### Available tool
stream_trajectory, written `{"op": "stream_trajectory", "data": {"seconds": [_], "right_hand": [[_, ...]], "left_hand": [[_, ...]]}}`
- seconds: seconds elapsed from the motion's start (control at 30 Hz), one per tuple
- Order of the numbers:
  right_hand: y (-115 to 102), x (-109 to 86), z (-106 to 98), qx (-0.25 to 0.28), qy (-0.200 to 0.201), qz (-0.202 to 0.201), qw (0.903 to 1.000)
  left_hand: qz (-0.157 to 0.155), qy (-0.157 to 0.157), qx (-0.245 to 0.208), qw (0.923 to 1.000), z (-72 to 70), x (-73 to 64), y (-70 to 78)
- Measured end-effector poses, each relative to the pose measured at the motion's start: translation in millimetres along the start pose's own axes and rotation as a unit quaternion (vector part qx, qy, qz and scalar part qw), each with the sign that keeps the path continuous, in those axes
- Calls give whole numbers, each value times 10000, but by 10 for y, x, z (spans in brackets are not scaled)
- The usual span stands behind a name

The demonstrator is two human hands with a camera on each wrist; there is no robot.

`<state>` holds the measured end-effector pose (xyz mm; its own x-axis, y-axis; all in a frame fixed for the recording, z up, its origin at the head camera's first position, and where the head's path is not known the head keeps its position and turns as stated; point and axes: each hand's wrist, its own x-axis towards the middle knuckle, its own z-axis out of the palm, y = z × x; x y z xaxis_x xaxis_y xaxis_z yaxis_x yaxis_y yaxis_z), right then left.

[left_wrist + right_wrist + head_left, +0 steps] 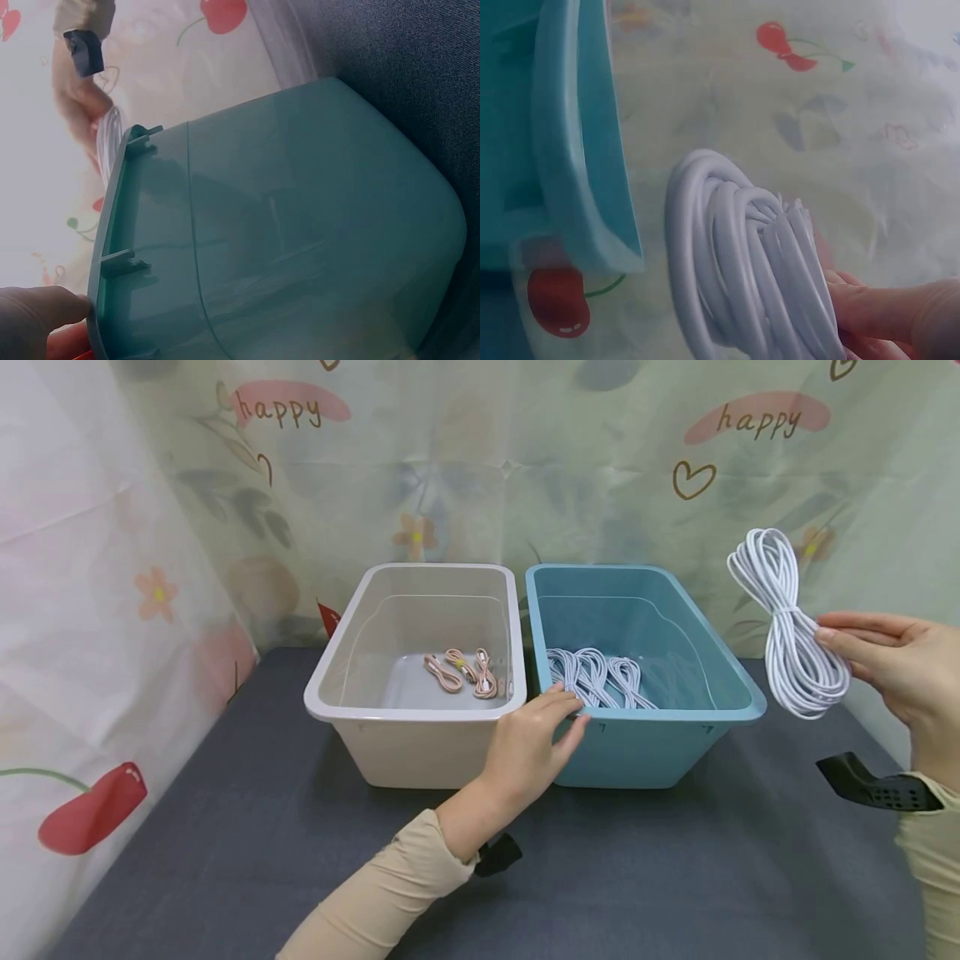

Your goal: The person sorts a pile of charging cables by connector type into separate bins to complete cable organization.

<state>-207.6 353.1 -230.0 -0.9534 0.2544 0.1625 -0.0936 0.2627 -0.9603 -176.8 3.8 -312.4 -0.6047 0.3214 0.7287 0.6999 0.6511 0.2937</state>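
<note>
Off to the right, raised above the table, my right hand (pixel 892 660) pinches a coiled bundle of white cable (pixel 791 627) at its tied middle. The same bundle (pixel 742 255) fills the lower part of the right wrist view, beside the teal bin's rim. My left hand (pixel 528 735) holds the front rim of the teal bin (pixel 637 747) near its left corner, fingers over the edge and thumb outside. Inside that bin lie several white cable bundles (pixel 592 677). The left wrist view shows the thumb side of my left hand (pixel 45 315) at the rim.
A beige bin (pixel 420 752) stands close beside the teal one, with 3 small pinkish cable bundles (pixel 483 681) inside. Both bins sit on a dark cloth-covered table (pixel 225 827). A printed curtain (pixel 465 460) hangs behind them, and another covers the left side.
</note>
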Motion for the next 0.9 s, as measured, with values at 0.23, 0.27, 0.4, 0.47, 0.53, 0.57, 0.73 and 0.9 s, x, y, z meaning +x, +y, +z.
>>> {"op": "stream_trajectory", "data": {"seconds": [0.23,0.27,0.4,0.47,0.53,0.57,0.73,0.9], "right_hand": [[-160,14,139,-612,-18,108,9981],[-182,13,160,-760,-20,116,9970],[-262,15,247,-1058,-65,141,9943],[-296,21,287,-1064,-115,167,9941],[-325,27,318,-1013,-201,139,9946],[-340,30,333,-997,-257,113,9946],[-397,49,414,-926,-439,-42,9947],[-435,97,495,-978,-543,25,9937]], "left_hand": [[10,13,12,10000,-15,-1,8],[11,8,16,10000,-13,-1,6],[2,-13,20,10000,-3,-3,-1],[-2,-16,5,10000,0,-4,-3],[3,-13,7,10000,-1,-4,-5],[-2,-14,-22,10000,-1,-4,-5],[-27,-26,-72,10000,-10,-1,1],[-29,-5,-33,10000,-15,1,6]]}}
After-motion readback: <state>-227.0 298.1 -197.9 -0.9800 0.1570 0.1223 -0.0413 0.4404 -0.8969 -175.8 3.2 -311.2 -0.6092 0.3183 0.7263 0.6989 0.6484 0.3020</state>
